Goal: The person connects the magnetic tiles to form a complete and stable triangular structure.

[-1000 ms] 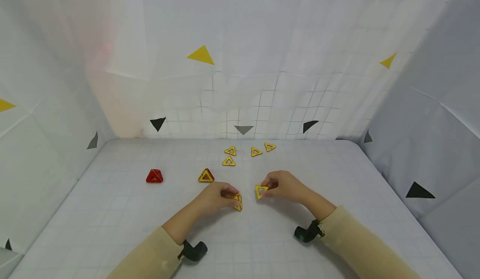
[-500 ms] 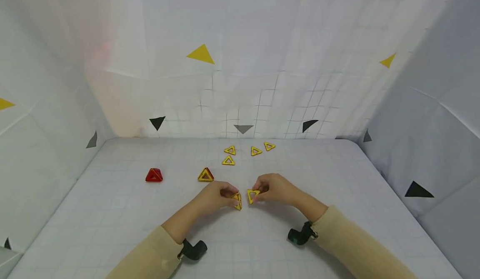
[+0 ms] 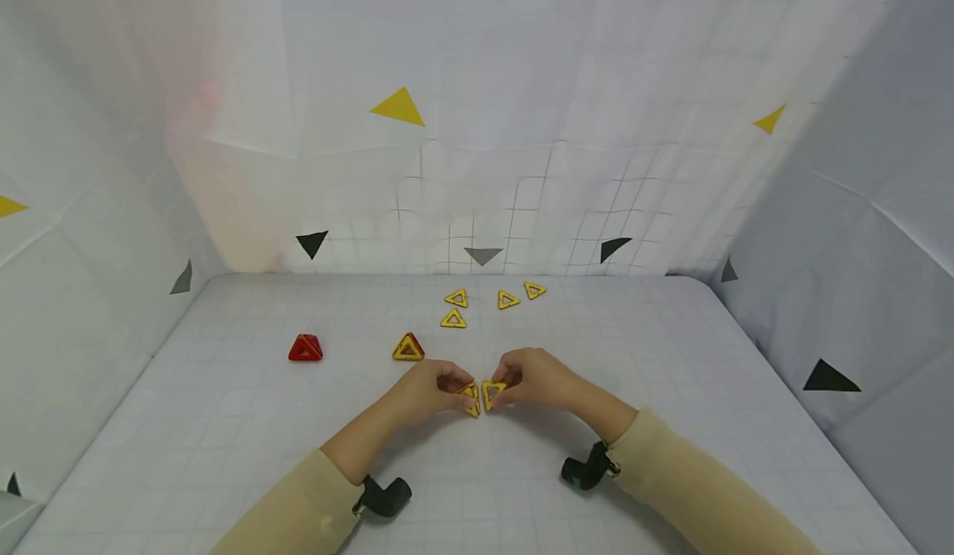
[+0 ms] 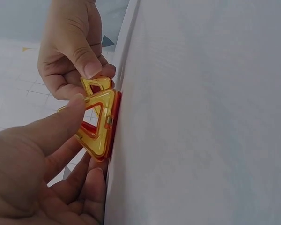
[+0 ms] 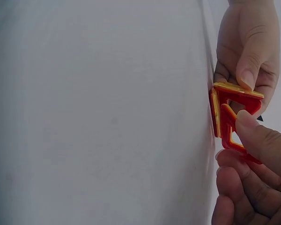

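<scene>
My left hand (image 3: pixel 421 393) pinches a small group of joined triangular magnetic tiles (image 4: pixel 104 123), yellow on one face and red on the other, between thumb and fingers. These stand at an angle to each other, low at the table surface. Just to the right, my right hand (image 3: pixel 540 381) pinches a single triangular tile (image 5: pixel 226 126) by its edge, red side toward the right wrist view. Its near corner is right beside the joined tiles, and the two overlap in both wrist views. Part of the joined tiles is hidden behind the left fingers.
Left of the hands stand a yellow-and-red tile pyramid (image 3: pixel 409 358) and, farther left, a red pyramid (image 3: pixel 307 345). Several loose yellow triangular tiles (image 3: pixel 453 325) lie toward the back of the white table (image 3: pixel 224 422). White sheets with coloured triangles enclose the table.
My right hand has moved left with its tile, closing the gap to the joined tiles. My left hand has stayed almost still; the pyramids and loose tiles have not moved.
</scene>
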